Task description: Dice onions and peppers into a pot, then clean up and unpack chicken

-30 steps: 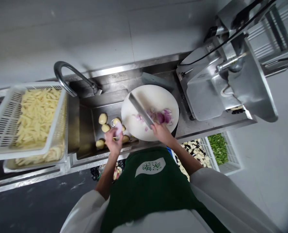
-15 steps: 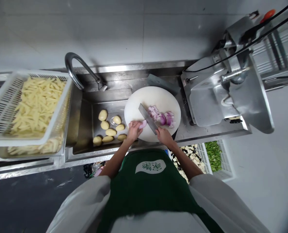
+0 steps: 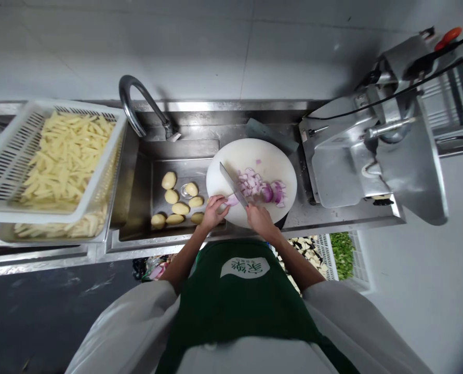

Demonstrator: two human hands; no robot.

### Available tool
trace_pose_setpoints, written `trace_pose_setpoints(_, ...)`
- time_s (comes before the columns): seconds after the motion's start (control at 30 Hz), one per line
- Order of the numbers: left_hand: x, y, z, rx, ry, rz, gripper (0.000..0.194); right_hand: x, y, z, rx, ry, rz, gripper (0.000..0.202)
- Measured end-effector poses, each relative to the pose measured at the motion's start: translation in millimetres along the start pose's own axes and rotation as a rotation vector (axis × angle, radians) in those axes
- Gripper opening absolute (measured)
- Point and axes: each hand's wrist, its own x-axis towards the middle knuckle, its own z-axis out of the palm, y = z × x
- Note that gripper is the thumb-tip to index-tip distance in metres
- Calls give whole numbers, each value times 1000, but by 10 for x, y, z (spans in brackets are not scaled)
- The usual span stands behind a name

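A round white cutting board (image 3: 223, 150) lies across the right end of the sink. My right hand (image 3: 260, 220) is wrapped round the handle of a knife (image 3: 233, 183), whose blade slants up to the left over the board. At the board's left front edge, my left hand (image 3: 214, 212) presses its fingers on a piece of purple onion (image 3: 232, 200), touching the blade's left side. Chopped onion (image 3: 249, 182) is heaped right of the blade, and larger onion chunks (image 3: 267, 194) lie further right.
Peeled potatoes (image 3: 180, 208) lie in the sink basin under a curved faucet (image 3: 147, 98). At the left, a white basket (image 3: 79, 205) holds cut potato strips. A metal slicer (image 3: 336, 176) stands at the right. Crates of cut vegetables (image 3: 342, 254) sit below the counter.
More cut onion pieces lie spread right of the blade. The knife is now close against the onion under my left hand. The whole view has shifted slightly.
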Motion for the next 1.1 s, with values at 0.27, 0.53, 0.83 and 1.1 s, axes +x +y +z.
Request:
trace_pose_setpoints(0.27, -44, -37, 21, -35, 18, 37, 22, 74, -137, 61, 16, -24, -18, 37)
trace_pose_setpoints(0.53, -178, -41, 35, 32, 56, 29, 21, 28, -204, 125, 26, -3, -52, 39)
trace_pose_setpoints(0.83, -138, 91, -7, 58, 71, 98, 19, 7, -142, -123, 43, 0, -72, 40)
trace_pose_setpoints(1.1, 337, 912, -577, 178, 297, 229, 23, -451, 446, -345, -198, 135, -117, 42)
